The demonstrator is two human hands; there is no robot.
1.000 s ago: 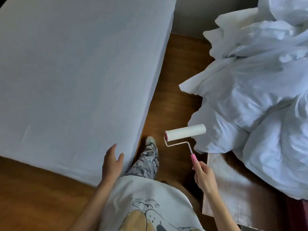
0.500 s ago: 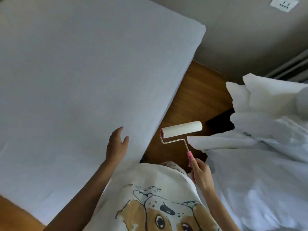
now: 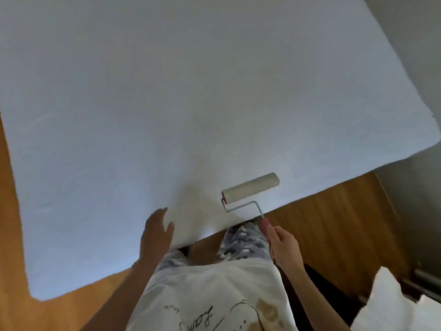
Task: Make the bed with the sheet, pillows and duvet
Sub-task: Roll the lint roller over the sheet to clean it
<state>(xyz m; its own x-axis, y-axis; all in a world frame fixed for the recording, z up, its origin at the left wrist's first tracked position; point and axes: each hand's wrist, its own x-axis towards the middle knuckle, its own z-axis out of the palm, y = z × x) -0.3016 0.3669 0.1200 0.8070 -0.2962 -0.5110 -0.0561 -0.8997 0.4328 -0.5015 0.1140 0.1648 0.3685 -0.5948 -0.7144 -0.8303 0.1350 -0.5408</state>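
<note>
A bare white mattress (image 3: 191,91) fills most of the view, its near edge right in front of me. My left hand (image 3: 156,231) rests flat on the mattress near that edge, fingers straight. My right hand (image 3: 285,244) grips the pink handle of a lint roller (image 3: 250,188). The roller's pale drum lies over the mattress surface near the edge, just right of my left hand. A corner of white bedding (image 3: 393,304) shows at the bottom right.
Wooden floor (image 3: 334,223) runs along the near side of the mattress and to the right. A grey wall (image 3: 410,56) stands at the right. My patterned trouser legs (image 3: 241,242) touch the mattress edge.
I have turned left to face the mattress. The roller has moved from over the floor gap to over the mattress. The bedding pile has slid out to the bottom right corner.
</note>
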